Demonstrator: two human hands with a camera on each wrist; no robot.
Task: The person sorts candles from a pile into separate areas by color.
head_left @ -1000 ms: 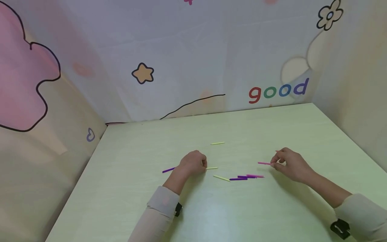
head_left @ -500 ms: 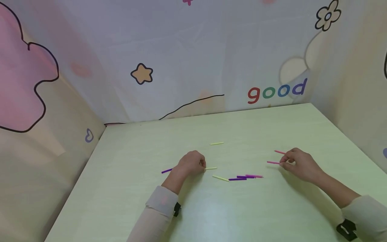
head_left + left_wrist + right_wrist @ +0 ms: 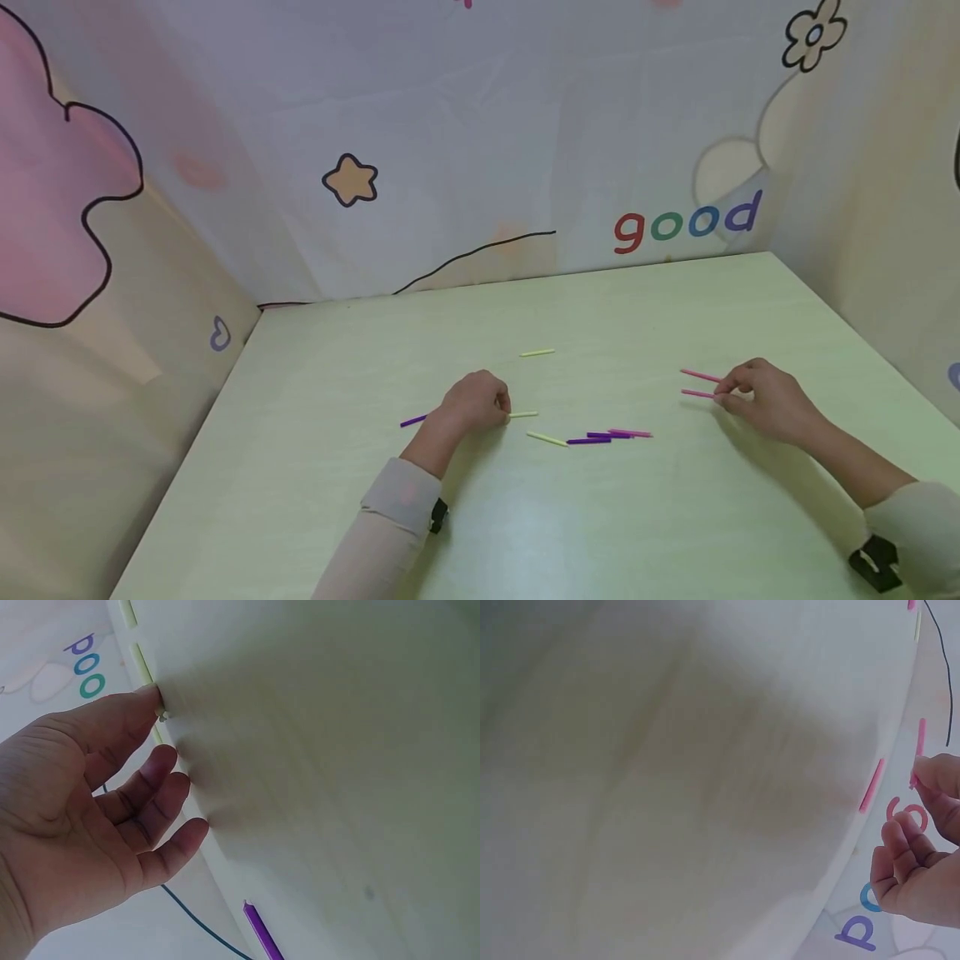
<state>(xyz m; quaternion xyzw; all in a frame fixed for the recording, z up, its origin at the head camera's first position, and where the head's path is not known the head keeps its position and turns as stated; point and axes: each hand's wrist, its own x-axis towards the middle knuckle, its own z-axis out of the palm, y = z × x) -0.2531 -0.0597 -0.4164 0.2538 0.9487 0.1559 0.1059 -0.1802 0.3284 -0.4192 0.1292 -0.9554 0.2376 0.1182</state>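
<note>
Table (image 3: 337, 375) pale, greenish, set against a printed cloth backdrop (image 3: 450, 192) with a star, a flower and the word "good".

Change over the past second: the right hand (image 3: 768, 402) has drawn off to the right, taking a pink stick (image 3: 698, 393) with it. Right wrist view shows this stick pinched between thumb and fingertip, the other fingers curled loosely and holding nothing. A second pink stick (image 3: 700, 375), mostly hidden by that hand a second ago, now shows just beyond the held one, lying on the table.

Left hand (image 3: 477, 402) has hardly moved. Thumb and forefinger grasp a yellow stick (image 3: 523, 414); remaining fingers bent, free. Whether this stick touches the table, I cannot tell.

Meaning for the work, my reading: the held pink stick now stands well apart from the middle cluster, whose arrangement is undisturbed.

Cluster, left to right: a yellow stick (image 3: 547, 438), two purple sticks (image 3: 588, 442), a pink stick (image 3: 631, 433). Close together; contact too small to judge throughout. Farther back, one more yellow stick (image 3: 537, 352). A lone purple stick (image 3: 413, 421) lies partly behind the left forearm.

Containers: none seen; loose sticks lie directly on the table.
</note>
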